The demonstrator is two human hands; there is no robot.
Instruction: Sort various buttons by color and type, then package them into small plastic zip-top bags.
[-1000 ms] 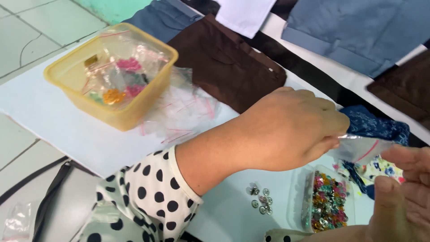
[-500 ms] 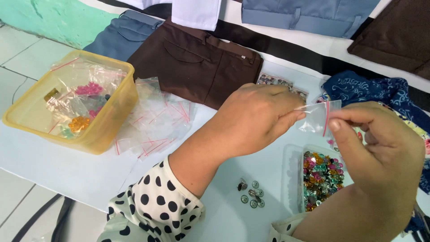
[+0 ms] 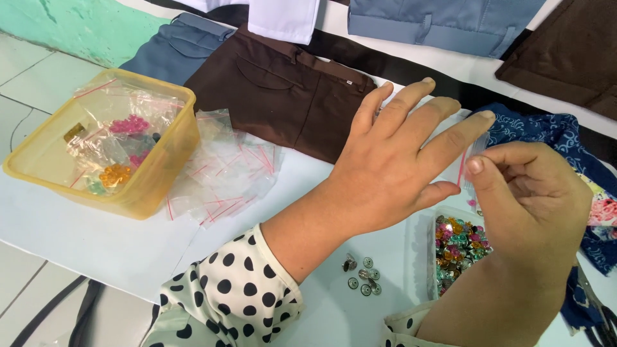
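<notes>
Small clear bag [image 3: 467, 168] between both hands

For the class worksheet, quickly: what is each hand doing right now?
Left hand: open, fingers spread, holding nothing.
Right hand: closed, pinching a small clear plastic zip bag with a red strip.

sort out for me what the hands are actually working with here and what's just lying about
In hand:
right hand pinching a small clear bag
left hand open beside it
clear box of coloured beads

Lying about:
yellow tub
pile of empty bags
metal buttons
brown trousers
</notes>
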